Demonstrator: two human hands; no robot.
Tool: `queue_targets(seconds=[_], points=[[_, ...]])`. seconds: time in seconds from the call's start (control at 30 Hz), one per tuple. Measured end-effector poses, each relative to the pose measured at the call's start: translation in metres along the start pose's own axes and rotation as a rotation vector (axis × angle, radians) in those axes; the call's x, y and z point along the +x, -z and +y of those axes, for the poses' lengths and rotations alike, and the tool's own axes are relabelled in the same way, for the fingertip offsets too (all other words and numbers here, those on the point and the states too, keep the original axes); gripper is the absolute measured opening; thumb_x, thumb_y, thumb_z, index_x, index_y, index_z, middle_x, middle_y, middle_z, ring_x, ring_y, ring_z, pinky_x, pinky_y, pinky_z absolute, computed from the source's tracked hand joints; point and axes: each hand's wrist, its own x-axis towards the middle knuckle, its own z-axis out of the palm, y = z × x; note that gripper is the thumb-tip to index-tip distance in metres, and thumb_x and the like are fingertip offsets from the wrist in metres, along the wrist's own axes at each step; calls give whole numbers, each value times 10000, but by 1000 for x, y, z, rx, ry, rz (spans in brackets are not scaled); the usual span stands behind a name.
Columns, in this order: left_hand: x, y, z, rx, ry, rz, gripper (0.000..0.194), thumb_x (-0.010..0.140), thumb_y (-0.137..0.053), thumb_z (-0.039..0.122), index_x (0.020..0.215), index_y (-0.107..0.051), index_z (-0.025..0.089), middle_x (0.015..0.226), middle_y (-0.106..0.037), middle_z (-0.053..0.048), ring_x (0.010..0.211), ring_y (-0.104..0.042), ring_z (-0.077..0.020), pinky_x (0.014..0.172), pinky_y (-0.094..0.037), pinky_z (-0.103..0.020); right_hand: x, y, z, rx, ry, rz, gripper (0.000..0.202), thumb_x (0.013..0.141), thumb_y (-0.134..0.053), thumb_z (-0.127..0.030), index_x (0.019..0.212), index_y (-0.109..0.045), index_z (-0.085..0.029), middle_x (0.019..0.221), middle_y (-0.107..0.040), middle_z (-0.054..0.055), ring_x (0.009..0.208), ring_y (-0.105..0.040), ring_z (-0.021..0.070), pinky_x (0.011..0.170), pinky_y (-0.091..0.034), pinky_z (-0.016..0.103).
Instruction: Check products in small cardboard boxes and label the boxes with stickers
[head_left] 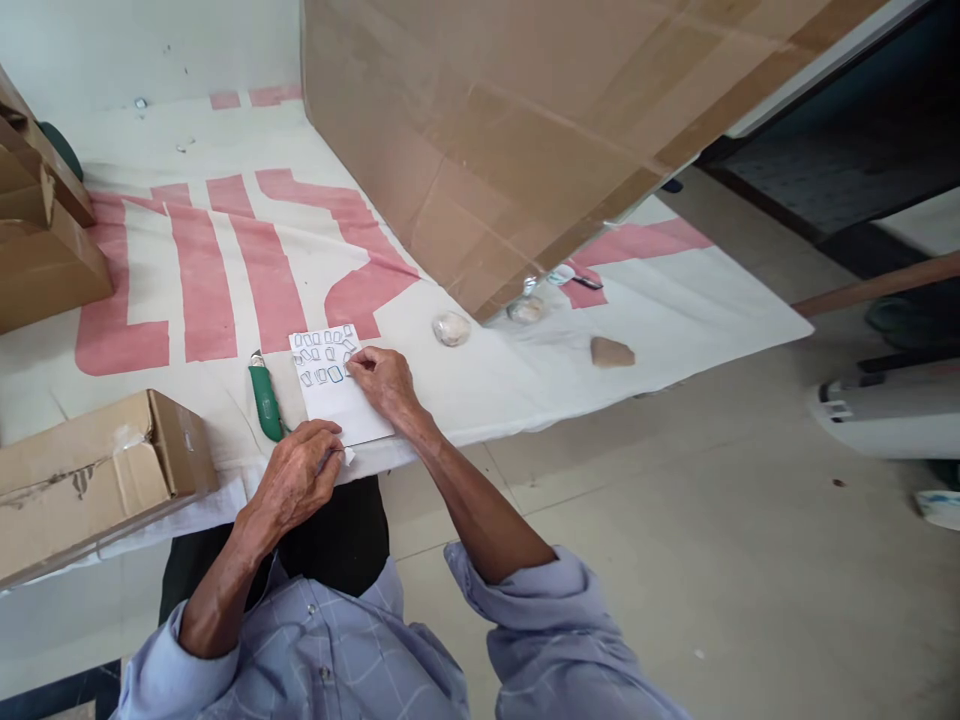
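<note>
A white sheet (341, 412) with several rows of small outlined shapes lies near the table's front edge. My right hand (384, 385) rests at its right side, fingers pinched together over the end of the rows; what they hold, if anything, is too small to name. At the sheet's lower left corner is my left hand (298, 475), its fingers curled together, with a small white scrap (349, 456) at the fingertips. Just left of the sheet lies a green utility knife (265, 397), its head pointing away from me.
A large cardboard box (480, 130) stands tilted on the cloth-covered table (510, 385). Smaller boxes sit at the left, one (97, 470) at the front edge. Clear round items (451, 328), a brown piece (611, 352) and a dark-handled tool (587, 282) lie to the right.
</note>
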Motion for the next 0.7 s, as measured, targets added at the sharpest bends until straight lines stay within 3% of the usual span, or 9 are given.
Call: queue_targets(seconds=[0.13,0.3,0.47,0.63,0.7], points=[[0,0,0,-24,2,2,140,967,-578,160,901,-686,219,1194,-767,-141,1090,-746,-276,1023,-577,-437,-1,1,-2,-62,7,-3,105,890,-675,-265,810,-727,-220,848,-774,27,797,-683,204,769,-481,327],[1,-1,-3,-47,8,8,151,977,-563,185,895,-685,219,1180,-769,-140,1091,-746,-269,1006,-570,-420,-5,0,-1,-126,65,11,81,889,-693,-234,965,-718,-223,812,-725,3,746,-627,194,733,-440,319],[1,6,3,-120,52,43,127,945,-607,222,861,-703,221,1120,-795,-126,1024,-744,-265,957,-557,-400,-10,-6,2,-197,180,25,129,956,-607,-223,874,-706,-234,932,-750,49,831,-641,214,767,-447,326],[-11,16,11,-316,211,158,152,925,-703,343,935,-786,217,1040,-816,-76,860,-706,-213,791,-539,-316,-20,-2,5,-6,274,122,201,962,-540,-208,903,-731,-220,975,-745,74,917,-670,223,862,-512,350],[-16,18,12,-445,268,215,218,890,-776,410,964,-812,209,964,-810,-68,820,-694,-199,775,-536,-302,-33,4,1,145,297,176,193,964,-555,-257,916,-738,-218,950,-732,61,874,-662,213,829,-531,350]])
